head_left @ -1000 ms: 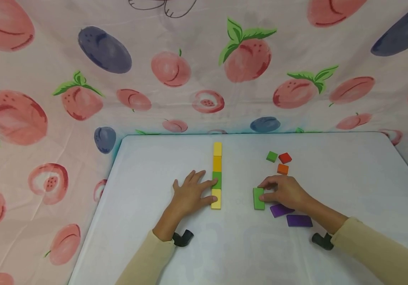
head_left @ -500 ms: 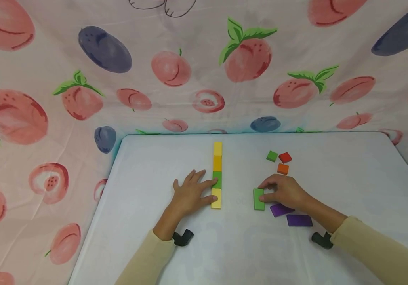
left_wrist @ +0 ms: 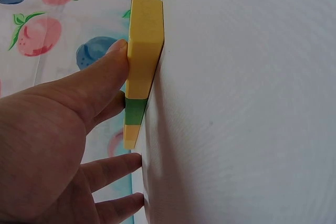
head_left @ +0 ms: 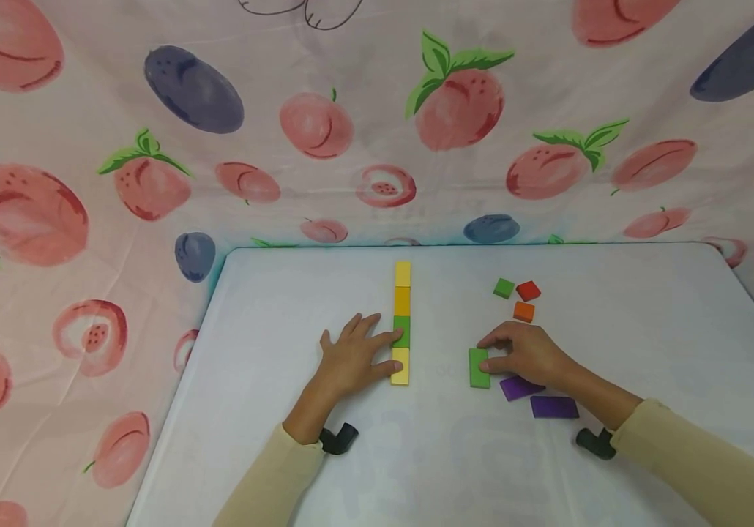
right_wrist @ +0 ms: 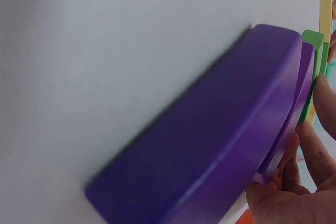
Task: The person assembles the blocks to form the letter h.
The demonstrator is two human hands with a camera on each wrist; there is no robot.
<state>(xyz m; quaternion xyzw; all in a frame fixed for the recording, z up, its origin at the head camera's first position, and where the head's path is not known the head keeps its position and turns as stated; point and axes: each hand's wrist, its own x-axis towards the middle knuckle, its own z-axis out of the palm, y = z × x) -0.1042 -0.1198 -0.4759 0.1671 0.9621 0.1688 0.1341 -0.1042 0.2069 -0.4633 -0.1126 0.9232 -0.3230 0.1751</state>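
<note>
Four fingers of my left hand (head_left: 347, 366) spread over the table beside a straight column of wooden blocks. Its thumb touches the pale yellow block (head_left: 402, 378) at the near end, and the index fingertip rests on the green block (head_left: 402, 322) above that. Two yellow blocks (head_left: 402, 300) continue the column to the far end. To the right, my right hand (head_left: 531, 355) pinches a separate green block (head_left: 479, 379) between thumb and index finger, low over the table. Two purple blocks (right_wrist: 210, 124) lie beneath and beside that hand; its palm hides part of one.
Behind the right hand lie three small blocks: green (head_left: 504, 288), red (head_left: 528, 290) and orange (head_left: 524, 312). A fruit-patterned cloth (head_left: 351, 73) hangs behind the white table (head_left: 285, 285). Black wrist cameras (head_left: 339, 439) sit at both sleeve cuffs.
</note>
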